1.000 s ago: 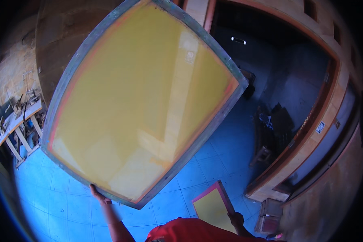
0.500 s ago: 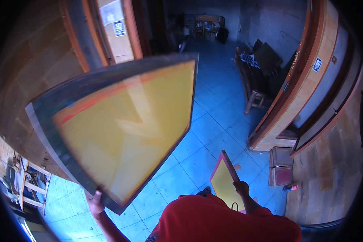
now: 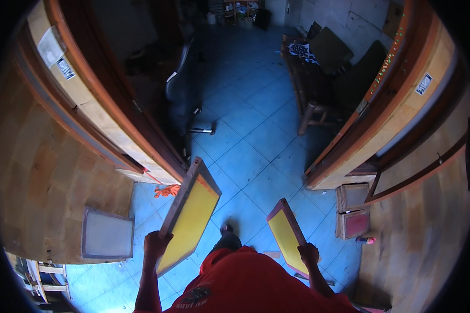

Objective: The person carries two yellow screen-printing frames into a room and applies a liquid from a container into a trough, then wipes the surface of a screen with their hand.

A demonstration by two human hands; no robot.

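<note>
My left hand (image 3: 157, 244) is closed round the wooden edge of a screen printing frame (image 3: 189, 224) with yellow mesh, hanging upright at my left side. A second screen printing frame (image 3: 286, 232), also yellow-meshed and looking smaller, hangs at my right. Its upper wooden bar is in the grip of my right hand (image 3: 308, 254). Both frames tilt away from me with their far ends raised. My red shirt covers the near part of the view, and one foot (image 3: 226, 228) shows between the frames.
A doorway with wooden jambs (image 3: 344, 128) opens ahead onto blue floor tiles (image 3: 245, 141). Inside, a bench (image 3: 318, 78) stands right and a dark chair (image 3: 180, 99) left. A grey-meshed frame (image 3: 108, 233) leans by the left wall; small frames (image 3: 354, 223) stand right. An orange rag (image 3: 167, 191) lies left.
The left frame has swung down from high in front of me to my side, turning edge-on. My right hand keeps its frame low. The doorway now appears closer and more centred.
</note>
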